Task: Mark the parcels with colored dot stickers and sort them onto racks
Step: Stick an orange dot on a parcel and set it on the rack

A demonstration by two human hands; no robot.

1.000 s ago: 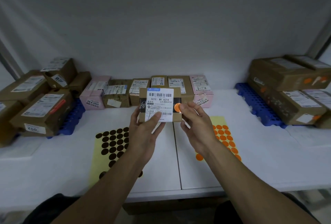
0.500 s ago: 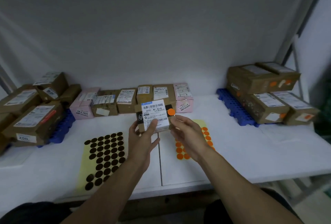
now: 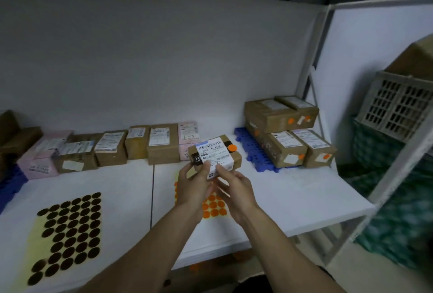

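One brown parcel [image 3: 218, 154] is held above the table [image 3: 293, 194]. The left hand [image 3: 193, 187] grips its left end, and the blurred right hand [image 3: 235, 189] seems to pinch its near edge. One orange dot [image 3: 232, 148] sits on top. Behind the parcel stand six boxes in a row [image 3: 161, 145]. Right of it, four more are stacked on a blue rack [image 3: 250, 149]. Below it, the hands half hide an orange-dot sheet [image 3: 214, 207]. To its left and nearer lies a dark-dot sheet [image 3: 68, 234].

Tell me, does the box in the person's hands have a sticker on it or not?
On: an orange dot sits at the far right corner of the parcel, which the left hand and right hand hold.
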